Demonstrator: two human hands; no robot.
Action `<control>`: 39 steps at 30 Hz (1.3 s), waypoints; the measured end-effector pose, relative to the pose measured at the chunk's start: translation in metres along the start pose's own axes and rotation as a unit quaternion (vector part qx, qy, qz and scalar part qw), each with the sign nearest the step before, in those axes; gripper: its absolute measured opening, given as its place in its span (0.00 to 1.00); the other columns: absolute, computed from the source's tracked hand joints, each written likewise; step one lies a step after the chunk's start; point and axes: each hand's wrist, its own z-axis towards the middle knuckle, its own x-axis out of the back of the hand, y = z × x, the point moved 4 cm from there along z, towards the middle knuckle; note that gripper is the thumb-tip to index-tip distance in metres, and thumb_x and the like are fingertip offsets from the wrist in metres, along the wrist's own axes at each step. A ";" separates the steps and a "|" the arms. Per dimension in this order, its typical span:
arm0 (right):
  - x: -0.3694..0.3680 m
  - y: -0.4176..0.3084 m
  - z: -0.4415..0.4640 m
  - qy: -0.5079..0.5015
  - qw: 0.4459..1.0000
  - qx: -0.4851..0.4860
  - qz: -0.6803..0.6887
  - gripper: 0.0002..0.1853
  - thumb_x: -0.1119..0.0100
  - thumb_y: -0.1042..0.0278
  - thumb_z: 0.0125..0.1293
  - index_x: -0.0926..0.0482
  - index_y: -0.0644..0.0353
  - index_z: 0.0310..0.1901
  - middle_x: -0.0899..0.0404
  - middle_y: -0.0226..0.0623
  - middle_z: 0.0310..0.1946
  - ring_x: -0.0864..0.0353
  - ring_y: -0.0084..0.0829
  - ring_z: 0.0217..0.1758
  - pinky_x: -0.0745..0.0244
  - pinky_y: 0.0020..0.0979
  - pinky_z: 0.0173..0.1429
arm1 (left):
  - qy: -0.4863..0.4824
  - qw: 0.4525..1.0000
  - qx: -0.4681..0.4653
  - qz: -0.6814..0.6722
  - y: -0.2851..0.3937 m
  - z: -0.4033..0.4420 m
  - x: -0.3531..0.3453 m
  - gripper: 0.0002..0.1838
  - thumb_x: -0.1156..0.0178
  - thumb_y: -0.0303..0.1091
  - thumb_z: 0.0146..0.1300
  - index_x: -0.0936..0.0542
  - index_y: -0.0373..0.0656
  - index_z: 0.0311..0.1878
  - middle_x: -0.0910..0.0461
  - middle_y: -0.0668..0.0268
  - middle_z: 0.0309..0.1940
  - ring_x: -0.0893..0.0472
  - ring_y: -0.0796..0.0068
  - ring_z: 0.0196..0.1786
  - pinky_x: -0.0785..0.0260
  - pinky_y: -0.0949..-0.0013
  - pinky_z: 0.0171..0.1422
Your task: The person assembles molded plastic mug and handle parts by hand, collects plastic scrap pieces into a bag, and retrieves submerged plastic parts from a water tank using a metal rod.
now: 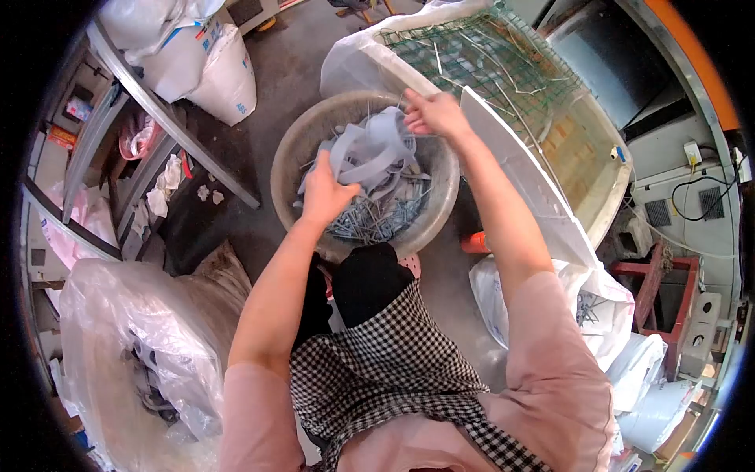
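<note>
A large round grey basin (pixel 285 177) stands on the floor in front of my knees. Many thin grey-blue plastic pieces (pixel 377 216) lie in it. Over them is a bundle of pale, translucent curved plastic parts (pixel 370 149), partly blurred. My left hand (pixel 326 191) is at the bundle's left side, its thumb apart and its fingers against the pale parts. My right hand (pixel 432 114) is at the upper right of the basin, fingers curled in beside the bundle's right edge; what they hold, if anything, is too small to make out.
A long pale tub (pixel 609 185) with green mesh (pixel 503 59) on it stands at the upper right. An orange object (pixel 475 242) is right of the basin. A big clear plastic bag (pixel 197 346) fills the lower left; white sacks (pixel 224 79) stand upper left.
</note>
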 end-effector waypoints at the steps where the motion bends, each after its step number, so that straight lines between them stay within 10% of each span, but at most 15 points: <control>1: 0.018 -0.014 -0.001 0.029 0.995 0.071 -0.056 0.21 0.38 0.52 0.62 0.19 0.69 0.33 0.18 0.38 0.24 0.21 0.23 0.21 0.24 0.25 0.27 | 0.020 0.999 -0.009 -0.041 -0.001 0.004 0.009 0.27 0.30 0.29 0.37 0.32 0.35 0.42 0.21 0.48 0.34 0.20 0.49 0.40 0.29 0.56 0.44; 3: 0.050 -0.033 -0.009 0.085 0.971 0.162 -0.152 0.18 0.38 0.57 0.61 0.18 0.69 0.36 0.18 0.36 0.24 0.21 0.19 0.22 0.25 0.22 0.29 | -0.001 0.997 0.009 -0.077 -0.002 0.006 0.023 0.25 0.32 0.28 0.36 0.31 0.35 0.40 0.22 0.52 0.32 0.21 0.55 0.38 0.29 0.59 0.44; 9: 0.016 -0.028 -0.037 -0.185 0.930 0.187 -0.258 0.31 0.34 0.53 0.56 0.26 0.63 0.57 0.21 0.46 0.48 0.24 0.34 0.53 0.32 0.32 0.60 | -0.066 0.985 0.024 -0.158 -0.005 0.006 0.024 0.20 0.34 0.26 0.35 0.31 0.38 0.35 0.31 0.65 0.26 0.30 0.73 0.32 0.35 0.71 0.40; 16: -0.010 0.013 -0.021 -0.206 0.923 0.164 -0.281 0.26 0.32 0.60 0.50 0.21 0.57 0.53 0.17 0.36 0.41 0.20 0.30 0.43 0.27 0.31 0.53 | -0.034 0.985 -0.010 -0.171 0.000 0.001 0.022 0.20 0.34 0.24 0.39 0.30 0.36 0.38 0.27 0.62 0.30 0.27 0.71 0.34 0.33 0.70 0.42; 18: -0.017 0.028 -0.024 -0.147 0.928 0.140 -0.311 0.26 0.30 0.52 0.45 0.17 0.60 0.44 0.17 0.47 0.41 0.18 0.43 0.45 0.26 0.36 0.53 | 0.009 0.986 0.017 -0.167 0.001 0.002 0.022 0.19 0.33 0.23 0.44 0.29 0.37 0.41 0.27 0.65 0.31 0.26 0.73 0.36 0.33 0.70 0.43; 28: -0.017 0.066 -0.019 -0.082 0.910 0.175 -0.368 0.15 0.40 0.68 0.52 0.18 0.56 0.44 0.18 0.50 0.38 0.19 0.47 0.45 0.26 0.38 0.53 | -0.019 0.999 0.033 -0.024 0.019 -0.006 0.001 0.26 0.30 0.26 0.43 0.32 0.36 0.44 0.22 0.45 0.36 0.21 0.45 0.44 0.30 0.56 0.45; 32: 0.012 0.068 -0.033 -0.067 0.938 0.139 -0.310 0.34 0.32 0.54 0.50 0.28 0.65 0.56 0.24 0.56 0.51 0.25 0.50 0.55 0.30 0.41 0.59 | 0.018 0.999 0.033 0.013 0.002 -0.001 0.000 0.28 0.28 0.28 0.42 0.33 0.36 0.44 0.21 0.45 0.36 0.21 0.46 0.45 0.29 0.54 0.46; 34: 0.036 0.051 -0.074 -0.036 0.890 0.163 -0.424 0.33 0.37 0.58 0.54 0.32 0.66 0.60 0.31 0.54 0.60 0.30 0.48 0.62 0.35 0.39 0.64 | 0.017 0.995 0.073 0.067 -0.009 0.000 0.007 0.27 0.31 0.30 0.46 0.33 0.35 0.47 0.21 0.40 0.35 0.22 0.40 0.44 0.30 0.50 0.48; 36: 0.056 0.040 -0.122 0.021 0.645 0.351 -0.678 0.29 0.45 0.67 0.55 0.31 0.62 0.61 0.37 0.48 0.65 0.38 0.42 0.69 0.42 0.39 0.70 | 0.036 0.994 0.053 0.086 -0.026 0.003 0.013 0.26 0.30 0.29 0.44 0.32 0.34 0.46 0.22 0.40 0.38 0.22 0.40 0.46 0.30 0.50 0.49; 39: 0.093 0.024 -0.182 0.145 0.578 0.365 -0.716 0.34 0.48 0.72 0.54 0.39 0.53 0.67 0.43 0.44 0.69 0.47 0.40 0.73 0.50 0.44 0.73 | 0.065 0.993 0.063 0.074 -0.042 0.010 0.017 0.25 0.30 0.32 0.43 0.29 0.33 0.43 0.22 0.40 0.38 0.23 0.40 0.46 0.31 0.50 0.49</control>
